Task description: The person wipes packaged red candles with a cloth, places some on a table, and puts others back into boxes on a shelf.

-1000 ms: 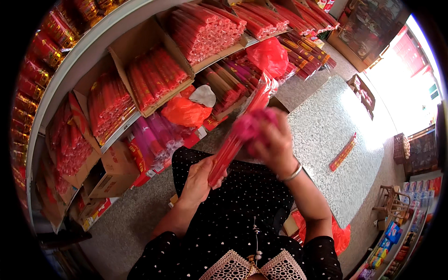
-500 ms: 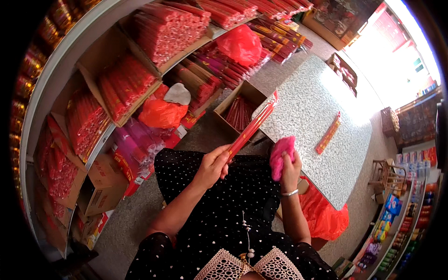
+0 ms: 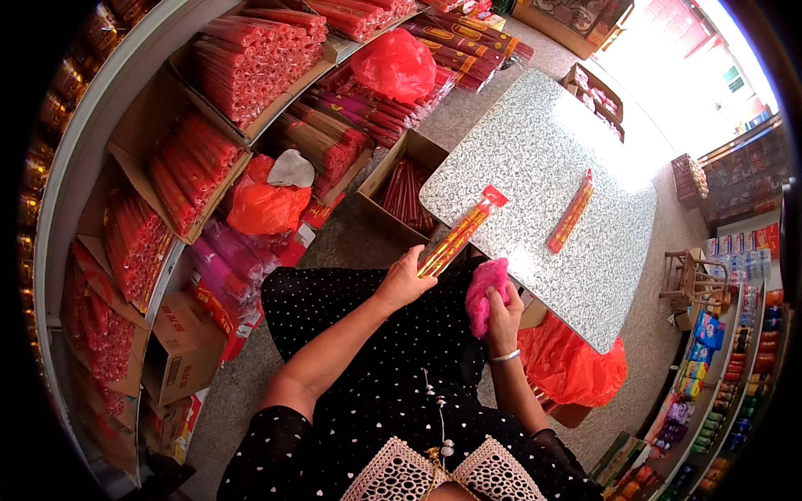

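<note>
My left hand (image 3: pixel 404 282) grips the near end of a long clear packet of yellow incense sticks with a red tip (image 3: pixel 460 232); the packet's far end reaches over the edge of a speckled grey table (image 3: pixel 535 159). My right hand (image 3: pixel 503 313) is closed on a pink fluffy cloth (image 3: pixel 483 292), held just below the table's near edge, a little right of the packet. A second, similar red and yellow packet (image 3: pixel 571 212) lies flat on the table further out.
Shelves on the left hold cardboard boxes full of red incense packets (image 3: pixel 251 58). Red plastic bags (image 3: pixel 399 63) sit among them. An open box of red sticks (image 3: pixel 407 185) stands on the floor by the table. An orange bag (image 3: pixel 570 367) lies under the table. A small wooden stool (image 3: pixel 689 280) stands at right.
My hands have moved apart and lower. The packet in my left hand has swung out toward the table; the pink cloth has come away from it in my right hand.
</note>
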`<state>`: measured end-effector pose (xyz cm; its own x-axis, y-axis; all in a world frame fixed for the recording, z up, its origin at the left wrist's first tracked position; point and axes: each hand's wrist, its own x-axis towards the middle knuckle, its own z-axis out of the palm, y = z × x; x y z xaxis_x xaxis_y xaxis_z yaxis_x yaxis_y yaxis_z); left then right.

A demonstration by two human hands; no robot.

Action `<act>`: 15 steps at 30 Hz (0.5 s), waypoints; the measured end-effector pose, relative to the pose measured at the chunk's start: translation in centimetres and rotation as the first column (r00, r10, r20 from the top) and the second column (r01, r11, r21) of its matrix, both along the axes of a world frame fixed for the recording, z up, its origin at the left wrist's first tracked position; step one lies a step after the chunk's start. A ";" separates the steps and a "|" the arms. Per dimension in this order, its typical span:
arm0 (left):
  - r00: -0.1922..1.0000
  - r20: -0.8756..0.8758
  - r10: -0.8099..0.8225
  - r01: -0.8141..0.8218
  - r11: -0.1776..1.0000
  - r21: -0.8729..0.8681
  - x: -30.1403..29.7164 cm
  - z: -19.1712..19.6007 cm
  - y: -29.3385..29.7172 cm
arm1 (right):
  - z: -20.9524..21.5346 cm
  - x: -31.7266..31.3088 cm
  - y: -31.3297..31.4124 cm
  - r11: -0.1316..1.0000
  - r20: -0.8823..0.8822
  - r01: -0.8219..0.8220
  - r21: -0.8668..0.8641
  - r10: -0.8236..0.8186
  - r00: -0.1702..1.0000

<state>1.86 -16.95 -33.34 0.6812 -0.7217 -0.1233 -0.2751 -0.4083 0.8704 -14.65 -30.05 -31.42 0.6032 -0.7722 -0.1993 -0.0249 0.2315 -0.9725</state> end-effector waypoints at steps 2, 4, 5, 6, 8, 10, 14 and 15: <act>0.900 -0.436 0.021 -0.001 0.999 0.046 0.4 -0.6 -0.2 | 0.0 0.6 0.1 1.000 0.020 -0.018 0.011 0.018 1.000; 0.683 -0.731 -0.009 0.024 1.000 0.010 1.0 -1.3 -0.2 | 0.2 1.1 0.2 1.000 0.012 -0.016 -0.001 0.016 1.000; 0.612 -0.790 -0.032 0.033 0.999 -0.016 1.1 -1.4 -0.1 | 0.2 1.2 0.1 1.000 0.008 -0.015 -0.008 0.015 1.000; 0.537 -0.842 -0.056 0.039 0.998 -0.042 1.2 -1.5 0.1 | 0.2 1.2 0.0 1.000 0.006 -0.019 -0.014 0.019 1.000; 0.408 -0.901 -0.148 0.050 0.989 -0.139 1.1 -0.3 0.0 | 0.3 1.0 -0.3 0.999 -0.002 -0.018 -0.029 0.018 1.000; 0.447 -0.869 -0.214 0.088 0.977 -0.195 0.8 0.2 0.1 | 0.8 1.2 -0.4 0.998 0.000 -0.002 -0.059 0.002 1.000; 0.558 -0.794 -0.243 0.090 0.968 -0.233 -0.1 1.5 1.4 | 3.7 2.1 0.3 0.808 -0.151 -0.173 -0.563 0.105 0.983; 0.609 -0.760 -0.227 0.087 0.972 -0.220 -0.4 2.0 1.9 | 5.0 2.7 1.1 0.727 -0.161 -0.232 -0.646 0.167 0.973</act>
<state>1.47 -15.06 -31.29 0.2552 -0.8639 -0.4342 0.4830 -0.2751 0.8313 -11.97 -28.99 -26.37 0.7641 -0.5936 0.2528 -0.0872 -0.4832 -0.8711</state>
